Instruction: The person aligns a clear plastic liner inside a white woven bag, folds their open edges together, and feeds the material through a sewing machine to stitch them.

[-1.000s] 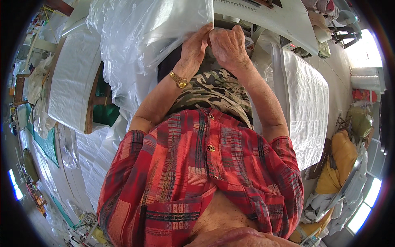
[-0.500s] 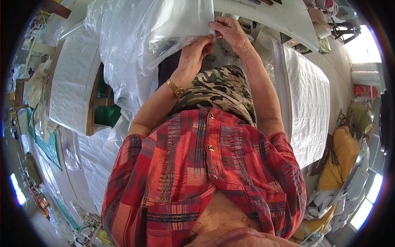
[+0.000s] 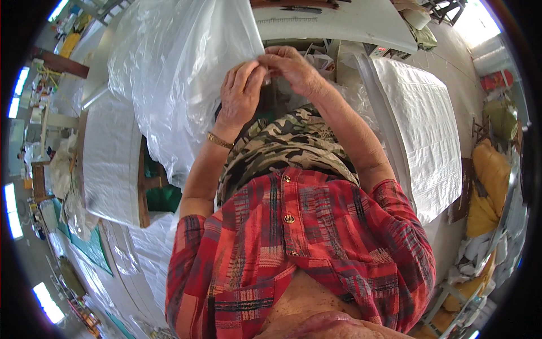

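A large clear plastic sheet (image 3: 169,73) hangs crumpled over the near edge of the table, to the left of my body. Its smoother right corner comes down to my fingers. My left hand (image 3: 243,90) is bent over that corner, back turned up, fingers closed on the plastic. Against it, my right hand (image 3: 291,68) pinches the tip of the same corner between thumb and fingers. The fingertips of both hands meet, and the bit of plastic between them is mostly hidden.
A white table (image 3: 344,25) with dark tools (image 3: 302,8) lies ahead. Stacks of white sheeting stand left (image 3: 110,164) and right (image 3: 423,130) of me. Below the table are a box (image 3: 320,59) and loose plastic. A yellow cloth (image 3: 488,181) hangs far right.
Both hands have shifted left and slightly nearer me, drawing the sheet's corner along. My left hand has turned so that its back shows more. The whole view has also shifted.
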Tool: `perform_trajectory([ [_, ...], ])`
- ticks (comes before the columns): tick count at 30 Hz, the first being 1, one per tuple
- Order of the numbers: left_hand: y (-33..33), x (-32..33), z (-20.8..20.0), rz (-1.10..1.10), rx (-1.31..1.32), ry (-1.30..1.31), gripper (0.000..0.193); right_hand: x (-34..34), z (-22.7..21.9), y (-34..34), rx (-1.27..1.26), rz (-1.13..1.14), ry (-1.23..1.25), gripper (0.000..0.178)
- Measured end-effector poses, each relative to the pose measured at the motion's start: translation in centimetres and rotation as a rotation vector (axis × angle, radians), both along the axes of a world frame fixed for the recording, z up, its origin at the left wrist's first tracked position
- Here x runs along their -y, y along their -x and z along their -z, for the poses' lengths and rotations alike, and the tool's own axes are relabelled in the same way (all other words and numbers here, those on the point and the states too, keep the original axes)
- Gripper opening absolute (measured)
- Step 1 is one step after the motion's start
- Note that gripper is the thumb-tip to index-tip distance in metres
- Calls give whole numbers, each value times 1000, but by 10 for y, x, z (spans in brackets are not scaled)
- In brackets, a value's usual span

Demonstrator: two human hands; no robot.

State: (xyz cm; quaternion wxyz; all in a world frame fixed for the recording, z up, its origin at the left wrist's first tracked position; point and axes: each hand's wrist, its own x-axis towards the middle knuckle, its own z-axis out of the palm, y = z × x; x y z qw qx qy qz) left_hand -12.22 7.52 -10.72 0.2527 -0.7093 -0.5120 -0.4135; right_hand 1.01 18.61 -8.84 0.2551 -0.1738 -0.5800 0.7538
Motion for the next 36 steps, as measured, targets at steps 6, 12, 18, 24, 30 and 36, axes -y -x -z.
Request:
perform_trajectory([
  [6, 13, -2, 6, 39, -23, -81, 15, 3, 16, 15, 25, 78, -10, 24],
  [12, 20, -3, 12, 46, -28, 52, 14, -14, 5, 31, 421, 477, -951, 20],
  [18, 30, -9, 17, 80, 14, 140, 12, -77, -27, 66, 349, 722, -1654, 40],
  [24, 48, -8, 14, 55, 26, 176, 12, -112, -27, 92, 391, 727, -1781, 41],
  [30, 61, -15, 9, 66, 56, 205, 14, -125, -27, 98, 355, 744, -1850, 37],
  [36, 65, -32, 1, 80, 76, 215, 15, -133, -27, 102, 290, 759, -1845, 41],
])
